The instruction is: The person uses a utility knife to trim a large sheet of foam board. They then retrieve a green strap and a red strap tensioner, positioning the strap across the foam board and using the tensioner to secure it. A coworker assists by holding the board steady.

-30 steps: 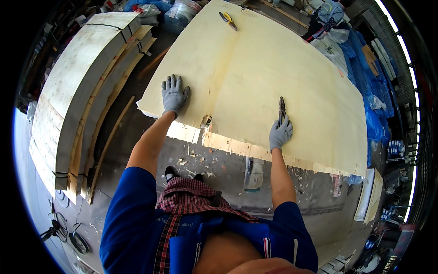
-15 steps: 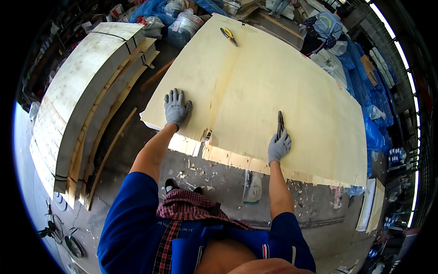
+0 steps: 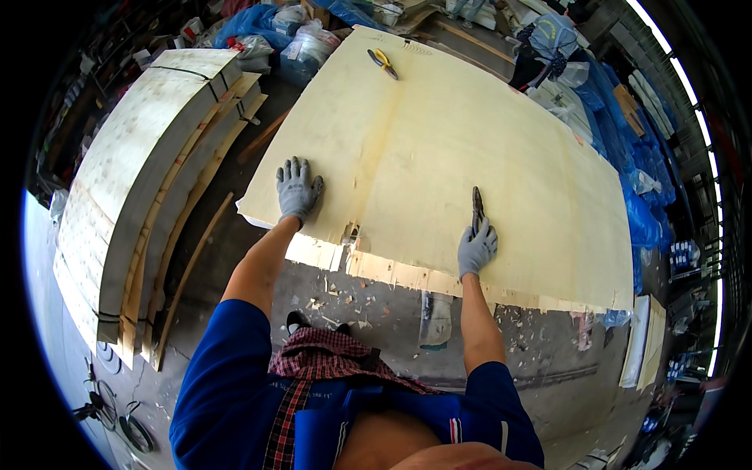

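Observation:
A large pale sheet of plywood veneer (image 3: 439, 172) lies before me, its near edge ragged and splintered. My left hand (image 3: 297, 192), in a grey glove, rests flat on the near left of the sheet with its fingers stretched out. Further right, my right hand (image 3: 477, 248), gloved too, is closed round a slim dark hand tool (image 3: 477, 204), which points away from me along the surface; its exact kind cannot be made out. At the far left of the sheet lie pliers (image 3: 383, 64) with yellow and black handles, out of reach of both hands.
Strapped stacks of sheets (image 3: 141, 157) stand to the left, with a long wooden strip (image 3: 192, 282) beside them. Wood chips litter the floor (image 3: 376, 313). Blue plastic sheeting (image 3: 638, 211) lies along the right. A person (image 3: 552, 43) is bent over at the far right.
The view has shifted slightly. Both hands keep nearly the same places on the sheet, the left flat and the right still holding the dark tool.

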`<action>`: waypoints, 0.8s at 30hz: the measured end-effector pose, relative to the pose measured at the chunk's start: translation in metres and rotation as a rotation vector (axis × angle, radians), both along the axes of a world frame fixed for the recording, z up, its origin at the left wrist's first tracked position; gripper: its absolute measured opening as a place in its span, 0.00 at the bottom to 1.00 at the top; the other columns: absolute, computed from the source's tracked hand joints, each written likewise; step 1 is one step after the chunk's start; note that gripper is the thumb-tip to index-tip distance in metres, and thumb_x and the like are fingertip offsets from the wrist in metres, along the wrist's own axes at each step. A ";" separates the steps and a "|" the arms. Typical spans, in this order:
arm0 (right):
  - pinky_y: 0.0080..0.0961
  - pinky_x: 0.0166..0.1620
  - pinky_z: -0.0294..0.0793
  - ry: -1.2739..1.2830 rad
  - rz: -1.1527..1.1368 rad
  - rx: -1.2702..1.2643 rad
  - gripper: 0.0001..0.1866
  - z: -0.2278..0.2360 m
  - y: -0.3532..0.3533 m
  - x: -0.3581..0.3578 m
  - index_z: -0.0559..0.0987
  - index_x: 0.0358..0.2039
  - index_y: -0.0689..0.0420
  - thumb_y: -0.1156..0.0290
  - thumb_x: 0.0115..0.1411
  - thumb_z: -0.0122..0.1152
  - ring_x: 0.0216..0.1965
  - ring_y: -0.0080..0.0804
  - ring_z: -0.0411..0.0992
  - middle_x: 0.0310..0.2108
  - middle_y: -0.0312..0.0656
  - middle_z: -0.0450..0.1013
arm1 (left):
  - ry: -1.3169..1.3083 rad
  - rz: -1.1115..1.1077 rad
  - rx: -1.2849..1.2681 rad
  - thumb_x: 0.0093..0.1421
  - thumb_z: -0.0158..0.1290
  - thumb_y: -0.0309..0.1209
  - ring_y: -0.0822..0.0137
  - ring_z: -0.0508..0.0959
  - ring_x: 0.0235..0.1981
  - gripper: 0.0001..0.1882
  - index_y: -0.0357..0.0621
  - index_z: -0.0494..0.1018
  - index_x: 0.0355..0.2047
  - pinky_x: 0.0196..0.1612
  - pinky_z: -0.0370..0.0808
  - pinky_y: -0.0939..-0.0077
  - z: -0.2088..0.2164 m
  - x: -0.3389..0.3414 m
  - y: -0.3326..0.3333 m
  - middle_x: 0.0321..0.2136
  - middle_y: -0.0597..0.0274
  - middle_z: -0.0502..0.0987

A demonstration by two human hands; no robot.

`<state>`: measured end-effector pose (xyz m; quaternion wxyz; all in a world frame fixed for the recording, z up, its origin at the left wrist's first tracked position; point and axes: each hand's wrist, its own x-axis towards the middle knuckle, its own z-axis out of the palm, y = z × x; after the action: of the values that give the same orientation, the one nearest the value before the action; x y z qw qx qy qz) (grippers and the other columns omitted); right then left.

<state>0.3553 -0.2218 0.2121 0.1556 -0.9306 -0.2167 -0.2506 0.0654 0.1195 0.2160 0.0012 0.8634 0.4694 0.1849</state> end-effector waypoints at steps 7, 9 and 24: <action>0.48 0.51 0.63 0.019 0.003 0.005 0.30 0.002 -0.001 0.000 0.66 0.58 0.49 0.56 0.55 0.57 0.53 0.48 0.64 0.52 0.47 0.66 | -0.027 -0.012 0.035 0.62 0.41 0.45 0.47 0.58 0.64 0.29 0.41 0.64 0.59 0.66 0.48 0.51 -0.002 0.000 0.000 0.62 0.42 0.60; 0.48 0.52 0.63 0.018 0.008 0.012 0.30 0.001 -0.001 0.000 0.66 0.58 0.49 0.56 0.55 0.58 0.53 0.48 0.64 0.53 0.48 0.66 | -0.035 -0.016 0.048 0.62 0.41 0.43 0.46 0.58 0.64 0.27 0.41 0.65 0.58 0.66 0.49 0.51 -0.003 -0.001 0.001 0.62 0.43 0.61; 0.48 0.52 0.63 0.008 0.009 0.016 0.29 0.000 0.000 0.000 0.67 0.58 0.49 0.56 0.56 0.57 0.53 0.47 0.64 0.52 0.47 0.66 | -0.032 -0.009 0.089 0.62 0.42 0.41 0.46 0.60 0.63 0.26 0.42 0.66 0.57 0.65 0.51 0.50 -0.005 -0.001 0.002 0.61 0.45 0.62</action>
<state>0.3552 -0.2221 0.2125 0.1651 -0.9294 -0.2180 -0.2478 0.0646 0.1217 0.2105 -0.0290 0.8616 0.4569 0.2194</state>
